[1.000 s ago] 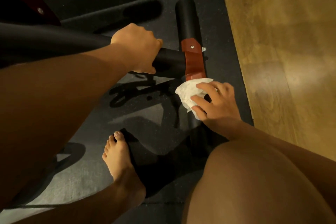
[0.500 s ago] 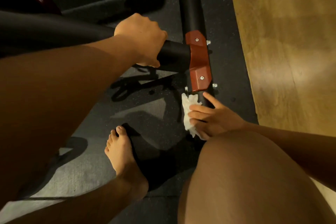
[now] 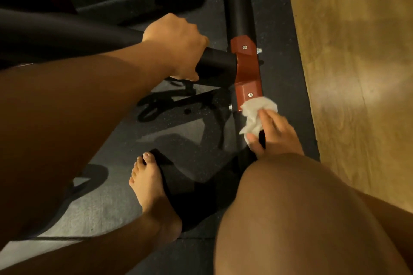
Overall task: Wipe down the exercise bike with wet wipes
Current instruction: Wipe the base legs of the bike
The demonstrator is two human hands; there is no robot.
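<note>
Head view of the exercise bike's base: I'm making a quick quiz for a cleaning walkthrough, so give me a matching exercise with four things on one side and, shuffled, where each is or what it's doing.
Column A
1. left hand
2. right hand
3. red bracket
4. bare foot

Column B
a. rests on the dark mat
b. grips the black frame tube
c. screwed over the black floor bar
d. holds the wet wipe

Pairs: 1-b, 2-d, 3-c, 4-a
</note>
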